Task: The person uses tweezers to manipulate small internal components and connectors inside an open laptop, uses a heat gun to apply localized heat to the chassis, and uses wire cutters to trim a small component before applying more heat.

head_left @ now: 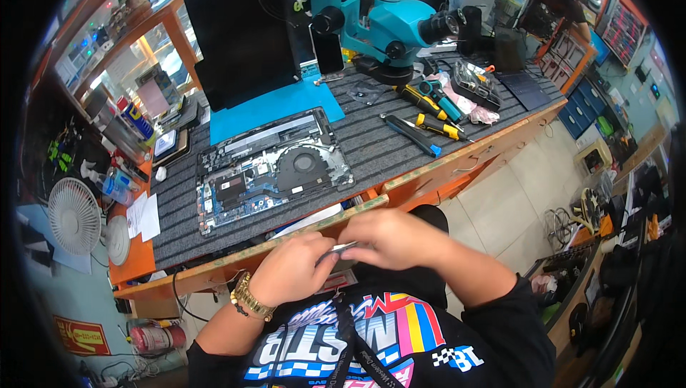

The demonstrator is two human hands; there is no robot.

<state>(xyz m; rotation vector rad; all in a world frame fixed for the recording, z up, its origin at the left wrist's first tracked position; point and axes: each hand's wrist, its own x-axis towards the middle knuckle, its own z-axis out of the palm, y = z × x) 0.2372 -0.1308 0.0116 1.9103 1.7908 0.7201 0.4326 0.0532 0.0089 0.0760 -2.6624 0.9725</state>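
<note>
Just in front of the bench edge, both my hands are closed on a small, flat, dark piece [336, 251] with a light patch. Its kind I cannot make out. My left hand [294, 265] pinches its left end, and my right hand [391, 238] grips it from the right, thumb underneath. Beyond them on the ribbed grey mat lies an opened laptop base [314, 186], its fan, circuit board and dark heat pipe exposed. Neither hand touches the laptop. Behind it, a black screen panel [243, 45] stands on a blue mat [325, 100].
A teal microscope [386, 20] stands at the back. Yellow-black screwdrivers [437, 126] and a black tool with a blue tip [411, 135] lie to the right. At the left are a white fan [74, 216] and papers [143, 216]. A drawer [343, 211] sits partly pulled out.
</note>
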